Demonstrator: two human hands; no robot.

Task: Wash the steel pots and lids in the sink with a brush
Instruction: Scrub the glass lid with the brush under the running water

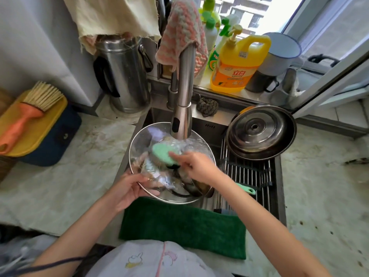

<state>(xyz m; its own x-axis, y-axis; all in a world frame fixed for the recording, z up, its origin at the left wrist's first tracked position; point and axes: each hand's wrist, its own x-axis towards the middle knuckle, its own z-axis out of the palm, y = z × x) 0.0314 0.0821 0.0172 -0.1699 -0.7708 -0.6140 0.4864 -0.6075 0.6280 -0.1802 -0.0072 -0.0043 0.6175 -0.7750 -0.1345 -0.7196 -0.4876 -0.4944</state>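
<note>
A green towel (179, 222) lies over the near edge of the sink (279, 188). Just beyond it, the left hand (129, 188) grips the near-left rim of a round steel lid (143, 140), thumb on top and fingers underneath, holding it tilted over the sink. The right hand (197, 166) is curled round a green brush (162, 151), its forefinger stretched along the back of the head, which is pressed against the lid's surface. Water from the tap (183, 108) runs onto the lid beside the brush. Dark pot shapes show below the lid's near edge; I cannot make them out.

Right of the hands, a wire rack (245, 172) spans the sink. A green handle end (246, 189) shows past the right forearm; whether it belongs to the brush is unclear. At the rack's far end a second lid (261, 132) lies upturned, knob at its middle.

On the marble table (60, 176) to the left, an orange brush (30, 108) rests on a yellow board (48, 128). Farther back stand a steel jug (123, 76), a pink cloth (181, 37) draped over the tap, and a yellow bottle (237, 64) on the sill.
</note>
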